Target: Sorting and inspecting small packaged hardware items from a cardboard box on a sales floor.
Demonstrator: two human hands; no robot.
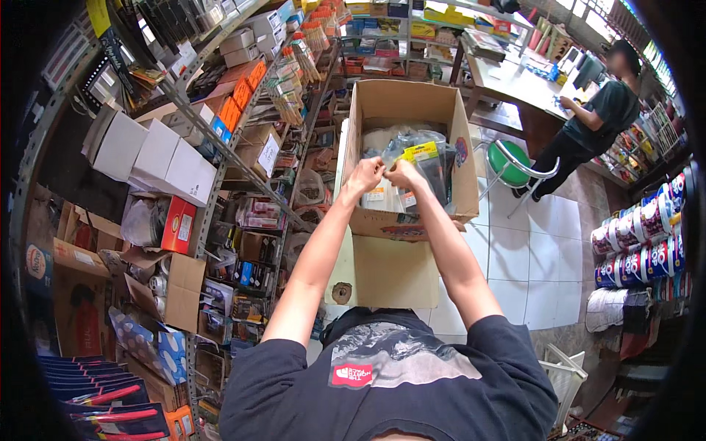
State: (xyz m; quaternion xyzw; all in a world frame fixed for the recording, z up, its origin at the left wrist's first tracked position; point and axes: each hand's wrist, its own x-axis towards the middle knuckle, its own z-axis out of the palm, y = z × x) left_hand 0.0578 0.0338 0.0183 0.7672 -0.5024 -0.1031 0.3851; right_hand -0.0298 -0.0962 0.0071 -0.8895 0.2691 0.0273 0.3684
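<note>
An open cardboard box (pixel 405 95) stands in front of me, holding several clear plastic packets (pixel 380 199) with orange-and-white labels. Both hands are over its near part, fingertips close together. My left hand (pixel 364 175) has its fingers pinched; whether something thin is between them is too small to tell. My right hand (pixel 405 174) is curled at the lower left edge of a plastic package with a yellow header card (pixel 420 151) and dark contents. What exactly its fingers grip is hidden. Under the box's near side, a pale yellow board (pixel 394 270) extends towards me.
Metal shelves (pixel 207 129) crowded with boxes and packets line the left side. To the right are a green round stool (pixel 507 162), a table (pixel 499 74) and a standing person (pixel 598 121). Stacked paint pails (pixel 640 264) are at the far right, with a white plastic chair (pixel 562 380) nearer me.
</note>
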